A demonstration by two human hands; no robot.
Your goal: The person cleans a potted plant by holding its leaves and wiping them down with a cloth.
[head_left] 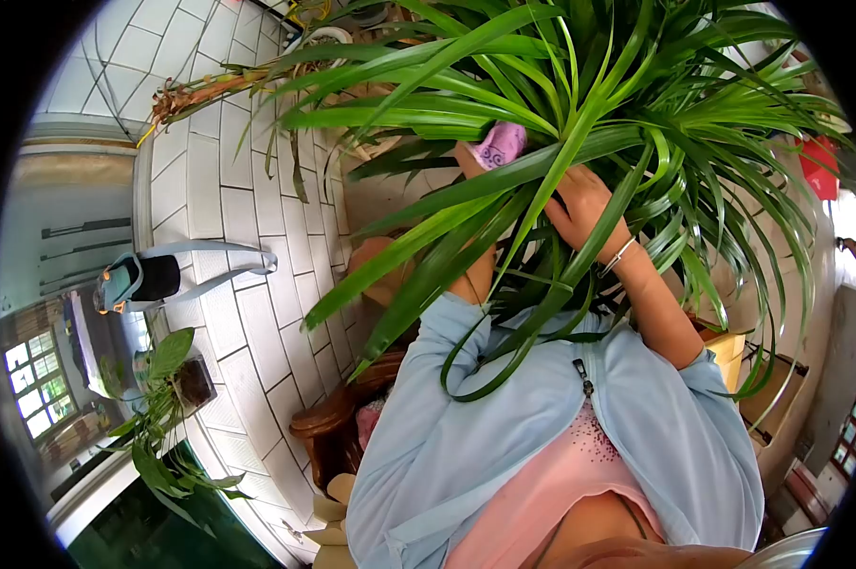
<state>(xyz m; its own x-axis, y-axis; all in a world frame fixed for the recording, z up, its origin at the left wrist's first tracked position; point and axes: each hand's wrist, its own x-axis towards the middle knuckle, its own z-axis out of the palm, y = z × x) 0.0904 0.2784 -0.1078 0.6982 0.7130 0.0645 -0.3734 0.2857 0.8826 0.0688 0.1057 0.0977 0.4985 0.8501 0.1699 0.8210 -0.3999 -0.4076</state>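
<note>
A large potted-style plant with long, strap-shaped green leaves (428, 228) spreads over my lap and in front of me. Among its leaves, my left hand (468, 161) is closed on a purple patterned cloth (504, 144); leaves cover much of this hand and its forearm. My right hand (589, 209), with a bracelet at the wrist, reaches in from the right. Its fingers bend around a leaf near the middle of the plant, and their tips are partly hidden.
A white tiled ledge (257, 275) runs along the left, with a grey-strapped cap or visor (148, 283) and a small plant in a clear container (193, 384) on it. Carved dark wood (328, 417) stands beside me. Dried brown leaves (195, 98) hang at the upper left. Something red (817, 168) is far right.
</note>
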